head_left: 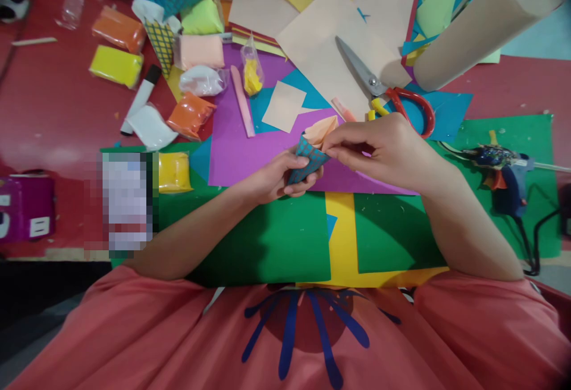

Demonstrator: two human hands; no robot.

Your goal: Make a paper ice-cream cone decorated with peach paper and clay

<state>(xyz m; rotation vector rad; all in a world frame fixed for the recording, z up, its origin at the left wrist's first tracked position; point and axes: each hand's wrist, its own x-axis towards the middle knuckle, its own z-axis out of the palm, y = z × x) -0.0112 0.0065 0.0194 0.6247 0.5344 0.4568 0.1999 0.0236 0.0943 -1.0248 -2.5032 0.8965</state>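
A small blue paper cone [311, 163] with an orange crisscross pattern is wrapped in the fingers of my left hand [289, 175]. Peach-coloured paper or foam [322, 131] stands up out of the cone's wide end. My right hand [372, 146] pinches at the rim of the cone, where the peach piece meets it; whether its fingertips hold the peach piece or the cone's edge I cannot tell. Beneath both hands lies a purple sheet [236, 164]. Just beyond my right hand are red-handled scissors [375, 84] with open blades.
Packets of clay, including a yellow one [175, 172], and patterned cones [160, 39] crowd the left. A glue gun [508, 179] with its cord rests at right on a green sheet [542, 140]. A large paper roll [486, 27] stands behind the scissors. A marker [140, 98] lies left.
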